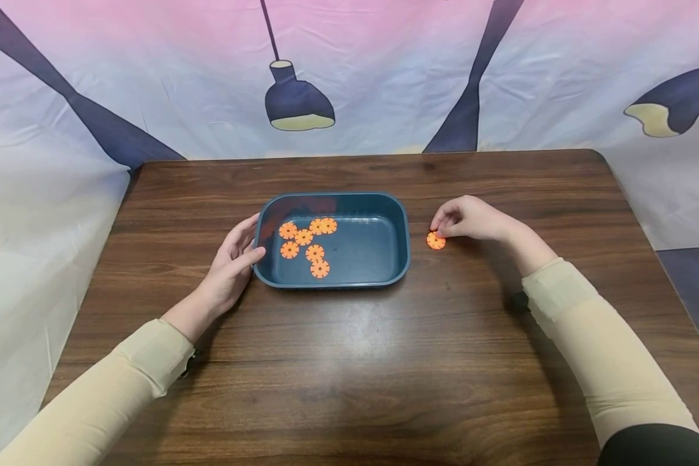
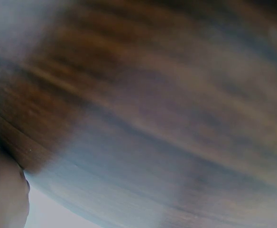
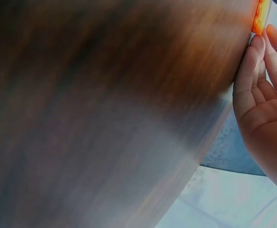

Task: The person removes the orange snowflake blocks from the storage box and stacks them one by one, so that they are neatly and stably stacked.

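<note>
A dark blue rectangular plastic basin (image 1: 367, 249) sits on the table, with several orange notched plastic discs (image 1: 315, 253) lying in its left half. My left hand (image 1: 227, 268) grips the basin's left end, thumb over the rim and fingers along the outer wall. To the right of the basin, my right hand (image 1: 472, 219) pinches one more orange notched disc (image 1: 435, 241) between thumb and fingertips, at or just above the tabletop. In the right wrist view that disc (image 3: 260, 18) shows edge-on at the fingertips. Only part of the left hand (image 2: 4, 190) appears in the left wrist view.
The brown wood-grain table (image 1: 349, 375) has rounded far corners. Behind it hangs a pale pink and blue cloth (image 1: 384, 71) printed with dark lamps. Sleeves cover both forearms, and a dark object (image 1: 520, 301) shows beneath the right cuff.
</note>
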### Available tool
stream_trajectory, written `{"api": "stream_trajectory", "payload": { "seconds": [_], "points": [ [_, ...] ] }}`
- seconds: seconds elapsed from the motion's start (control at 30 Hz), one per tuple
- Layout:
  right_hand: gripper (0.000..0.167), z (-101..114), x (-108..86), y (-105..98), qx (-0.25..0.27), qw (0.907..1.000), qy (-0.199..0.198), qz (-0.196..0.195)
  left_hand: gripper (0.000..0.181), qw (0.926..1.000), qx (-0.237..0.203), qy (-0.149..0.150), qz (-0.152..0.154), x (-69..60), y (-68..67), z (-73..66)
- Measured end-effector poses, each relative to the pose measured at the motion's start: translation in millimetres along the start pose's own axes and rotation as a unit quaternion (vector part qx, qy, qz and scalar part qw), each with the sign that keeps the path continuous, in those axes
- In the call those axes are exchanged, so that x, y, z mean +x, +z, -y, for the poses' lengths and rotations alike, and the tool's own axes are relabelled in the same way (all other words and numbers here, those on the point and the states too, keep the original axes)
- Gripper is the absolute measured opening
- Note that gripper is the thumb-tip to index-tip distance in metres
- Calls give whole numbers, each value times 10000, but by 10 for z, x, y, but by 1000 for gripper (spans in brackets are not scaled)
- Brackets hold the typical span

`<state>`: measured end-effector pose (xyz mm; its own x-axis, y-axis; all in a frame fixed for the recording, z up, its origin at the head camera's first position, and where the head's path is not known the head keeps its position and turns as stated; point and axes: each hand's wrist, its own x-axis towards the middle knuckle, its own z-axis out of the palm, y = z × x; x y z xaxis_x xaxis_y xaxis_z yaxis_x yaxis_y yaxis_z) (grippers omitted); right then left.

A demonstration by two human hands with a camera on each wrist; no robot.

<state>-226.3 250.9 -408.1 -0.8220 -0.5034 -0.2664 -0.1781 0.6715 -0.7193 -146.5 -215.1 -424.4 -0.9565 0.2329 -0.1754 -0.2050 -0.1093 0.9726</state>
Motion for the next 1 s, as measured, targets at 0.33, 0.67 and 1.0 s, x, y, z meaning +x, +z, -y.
{"api": "stream_trajectory", "payload": {
  "seconds": [0.33, 0.67, 1.0],
  "points": [
    [13, 75, 18, -32, 141, 9997, -58, -168, 59, 10000, -35, 1, 12, 0, 3, 18],
    [12, 403, 106, -37, -43, 9973, -436, -588, 59, 10000, -48, 50, 12, 2, 4, 7],
    [11, 700, 153, -36, 116, 9923, -854, -886, 60, 10000, -18, -66, -11, -7, 5, -8]
  ]
}}
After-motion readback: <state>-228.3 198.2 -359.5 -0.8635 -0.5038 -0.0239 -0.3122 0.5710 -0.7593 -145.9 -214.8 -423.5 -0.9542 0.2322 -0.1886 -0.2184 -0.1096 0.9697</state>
